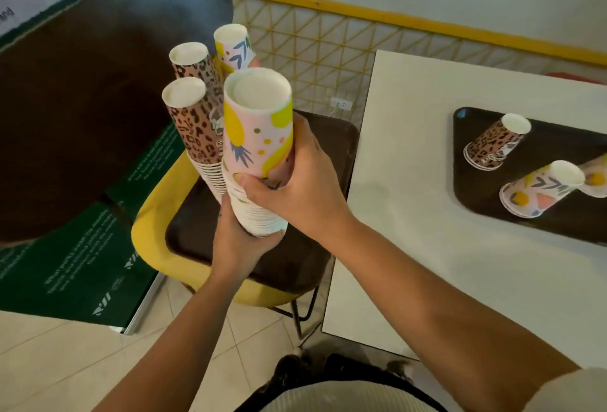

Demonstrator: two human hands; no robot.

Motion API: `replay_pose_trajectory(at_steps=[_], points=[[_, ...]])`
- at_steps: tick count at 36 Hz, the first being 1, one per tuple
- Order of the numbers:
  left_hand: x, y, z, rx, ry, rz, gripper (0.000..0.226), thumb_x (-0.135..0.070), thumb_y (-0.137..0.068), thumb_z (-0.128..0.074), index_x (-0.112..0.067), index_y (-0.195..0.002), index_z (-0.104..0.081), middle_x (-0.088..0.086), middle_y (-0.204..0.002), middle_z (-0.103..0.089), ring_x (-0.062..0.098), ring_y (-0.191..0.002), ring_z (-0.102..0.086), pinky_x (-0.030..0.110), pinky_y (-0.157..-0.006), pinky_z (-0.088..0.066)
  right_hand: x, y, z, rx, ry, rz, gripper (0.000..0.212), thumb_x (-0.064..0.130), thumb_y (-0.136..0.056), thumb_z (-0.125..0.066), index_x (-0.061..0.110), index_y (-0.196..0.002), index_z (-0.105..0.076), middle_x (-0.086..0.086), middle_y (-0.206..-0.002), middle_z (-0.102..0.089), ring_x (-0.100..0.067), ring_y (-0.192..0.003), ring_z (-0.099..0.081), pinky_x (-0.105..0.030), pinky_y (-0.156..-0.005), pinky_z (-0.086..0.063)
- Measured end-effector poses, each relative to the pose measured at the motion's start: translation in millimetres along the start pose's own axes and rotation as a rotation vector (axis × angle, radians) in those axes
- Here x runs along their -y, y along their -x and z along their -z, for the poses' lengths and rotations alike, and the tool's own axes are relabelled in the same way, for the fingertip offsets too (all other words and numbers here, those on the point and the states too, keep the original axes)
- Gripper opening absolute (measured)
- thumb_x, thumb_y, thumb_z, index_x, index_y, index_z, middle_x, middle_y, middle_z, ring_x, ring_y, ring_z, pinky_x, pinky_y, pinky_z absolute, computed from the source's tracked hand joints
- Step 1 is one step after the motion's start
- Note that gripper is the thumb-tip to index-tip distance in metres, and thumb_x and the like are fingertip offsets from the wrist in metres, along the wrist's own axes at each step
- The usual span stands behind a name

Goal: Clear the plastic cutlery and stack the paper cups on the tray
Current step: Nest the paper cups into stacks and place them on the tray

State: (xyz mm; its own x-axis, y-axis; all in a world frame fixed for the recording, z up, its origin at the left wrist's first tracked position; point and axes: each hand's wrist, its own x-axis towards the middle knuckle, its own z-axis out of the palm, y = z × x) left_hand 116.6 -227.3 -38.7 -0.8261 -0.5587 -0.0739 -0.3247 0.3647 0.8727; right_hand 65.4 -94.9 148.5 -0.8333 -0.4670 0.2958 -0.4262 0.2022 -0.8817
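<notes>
The right hand [295, 188] has its fingers [253, 183] curled tight round the front stack of cups [259, 135], thumb across the pink and yellow side. The left hand [239, 240] grips the same stack from below, at its 6 o'clock, fingers wrapped round the white rims. Three more stacks [193, 116], two of them leopard-print, stand bottoms-up at its 10 to 12 o'clock, touching one another. Under them is a brown tray [295, 267] on a yellow chair [154, 214]. At 3 o'clock, well apart, a white worktop [410, 214] carries a second tray [476, 208] with a leopard cup [492, 145] and a patterned cup [538, 188], both upside down.
</notes>
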Motion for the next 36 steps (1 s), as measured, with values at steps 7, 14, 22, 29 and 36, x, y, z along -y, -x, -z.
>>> replay_pose_trajectory(at_steps=[7, 14, 22, 29, 36], points=[[-93, 37, -55, 0.246, 0.135, -0.084, 0.092, -0.027, -0.053, -0.091, -0.053, -0.120, -0.035, -0.035, -0.107, -0.056, -0.020, -0.098, -0.053, 0.025, -0.086, -0.047, -21, 23, 83, -0.158, 0.049, -0.142, 0.072, 0.034, -0.066, -0.079, 0.018, -0.125, -0.041, 0.003, -0.118, -0.060, -0.010, -0.105, -0.059, -0.030, -0.087, -0.053], [-173, 72, -123, 0.414, 0.189, -0.143, 0.094, -0.011, -0.060, -0.086, -0.021, -0.138, -0.035, -0.027, -0.102, -0.050, -0.017, -0.087, -0.049, 0.024, -0.086, -0.041, -44, 57, 181, -0.312, -0.029, -0.219, 0.067, 0.031, -0.065, -0.077, 0.025, -0.121, -0.040, 0.009, -0.116, -0.061, -0.002, -0.105, -0.060, -0.022, -0.087, -0.051], [-226, 95, -204, 0.524, 0.197, -0.187, 0.078, -0.017, -0.054, -0.090, -0.044, -0.107, -0.040, -0.030, -0.100, -0.055, -0.023, -0.087, -0.054, 0.008, -0.073, -0.043, -63, 79, 284, -0.260, -0.019, -0.278, 0.068, 0.027, -0.071, -0.079, 0.024, -0.125, -0.039, 0.010, -0.119, -0.061, -0.002, -0.108, -0.059, -0.031, -0.094, -0.051], [-252, 105, -248, 0.527, 0.181, -0.182, 0.079, -0.015, -0.056, -0.090, -0.046, -0.109, -0.039, -0.031, -0.101, -0.055, -0.015, -0.092, -0.055, 0.007, -0.074, -0.043, -81, 83, 343, -0.172, 0.021, -0.308, 0.072, 0.038, -0.070, -0.077, 0.027, -0.130, -0.039, 0.014, -0.122, -0.060, 0.000, -0.110, -0.058, -0.035, -0.095, -0.051], [-258, 110, -267, 0.505, 0.181, -0.142, 0.084, -0.030, -0.047, -0.083, -0.047, -0.117, -0.039, -0.025, -0.110, -0.059, -0.006, -0.104, -0.056, 0.022, -0.085, -0.048, -100, 81, 364, -0.155, 0.010, -0.313, 0.080, 0.053, -0.062, -0.074, 0.025, -0.130, -0.042, 0.013, -0.122, -0.061, -0.004, -0.112, -0.058, -0.038, -0.095, -0.051]])
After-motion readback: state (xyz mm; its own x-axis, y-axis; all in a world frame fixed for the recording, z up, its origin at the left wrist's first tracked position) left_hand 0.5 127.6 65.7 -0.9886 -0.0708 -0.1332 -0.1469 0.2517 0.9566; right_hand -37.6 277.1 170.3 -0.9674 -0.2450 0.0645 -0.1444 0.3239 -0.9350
